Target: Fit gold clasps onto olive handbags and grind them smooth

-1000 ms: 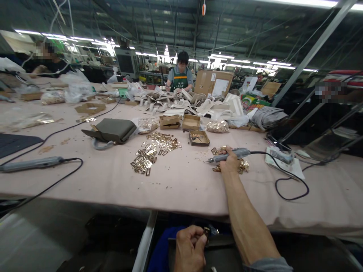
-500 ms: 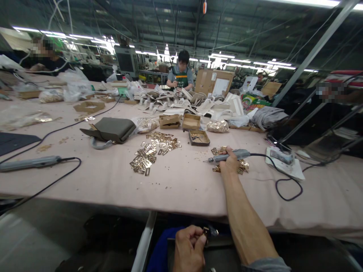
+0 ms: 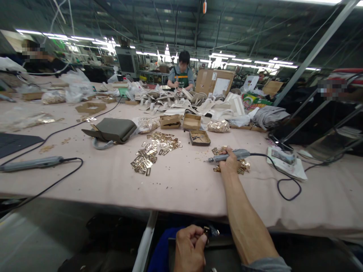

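Brass shows in two places: loose brass plates [image 3: 154, 151] spread at the centre of the pink surface [image 3: 181, 185], and a small heap [image 3: 244, 166] beneath the right hand [image 3: 230, 163]. So much loose stock suggests most of the work is left. The right hand is wrapped around a grey power driver [image 3: 231, 155], which lies almost level, its tip pointing toward frame left and its cord [image 3: 286, 189] trailing right. At bottom centre, below the surface edge, the left hand [image 3: 189, 247] pinches one brass fitting [image 3: 206, 230].
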`<state>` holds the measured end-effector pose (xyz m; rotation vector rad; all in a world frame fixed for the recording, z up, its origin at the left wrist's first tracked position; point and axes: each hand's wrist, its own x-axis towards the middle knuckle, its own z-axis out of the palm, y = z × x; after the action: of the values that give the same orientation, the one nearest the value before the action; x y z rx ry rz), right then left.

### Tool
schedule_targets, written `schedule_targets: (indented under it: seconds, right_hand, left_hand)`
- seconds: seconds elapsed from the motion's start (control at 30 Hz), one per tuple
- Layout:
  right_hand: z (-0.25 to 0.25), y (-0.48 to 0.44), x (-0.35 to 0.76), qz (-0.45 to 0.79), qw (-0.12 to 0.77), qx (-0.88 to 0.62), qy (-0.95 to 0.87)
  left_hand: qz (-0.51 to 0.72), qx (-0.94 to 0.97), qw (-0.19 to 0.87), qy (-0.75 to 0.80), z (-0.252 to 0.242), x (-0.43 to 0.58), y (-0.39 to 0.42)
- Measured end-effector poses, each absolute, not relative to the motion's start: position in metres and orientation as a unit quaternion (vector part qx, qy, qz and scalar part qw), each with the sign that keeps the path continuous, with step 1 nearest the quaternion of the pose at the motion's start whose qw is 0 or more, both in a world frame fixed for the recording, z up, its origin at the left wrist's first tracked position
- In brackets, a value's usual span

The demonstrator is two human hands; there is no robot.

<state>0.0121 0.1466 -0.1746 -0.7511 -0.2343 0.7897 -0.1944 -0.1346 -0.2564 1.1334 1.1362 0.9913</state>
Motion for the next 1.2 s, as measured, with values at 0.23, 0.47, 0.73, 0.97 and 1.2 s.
schedule_targets:
  seconds: [0.23, 0.47, 0.73, 0.97, 1.2]
  right_hand:
    - [-0.176, 0.144, 0.014, 0.373, 0.846, -0.362, -0.124]
    - [-0.176, 0.142, 0.013, 0.371, 0.855, -0.348, -0.101]
    - [-0.165, 0.129, 0.01, 0.41, 0.851, -0.314, -0.097]
    - [-0.134, 0.088, 0.019, 0.455, 0.835, -0.279, -0.135]
    - [-0.126, -0.012, 0.006, 0.521, 0.793, -0.26, -0.179]
  left_hand:
    - [0.423, 0.473, 0.592, 0.496, -0.251, -0.193, -0.135]
    - [0.416, 0.48, 0.595, 0.492, -0.25, -0.194, -0.135]
    - [0.425, 0.463, 0.596, 0.5, -0.244, -0.193, -0.136]
    - [0.438, 0.435, 0.574, 0.539, -0.239, -0.19, -0.129]
    - [0.439, 0.415, 0.577, 0.55, -0.227, -0.195, -0.133]
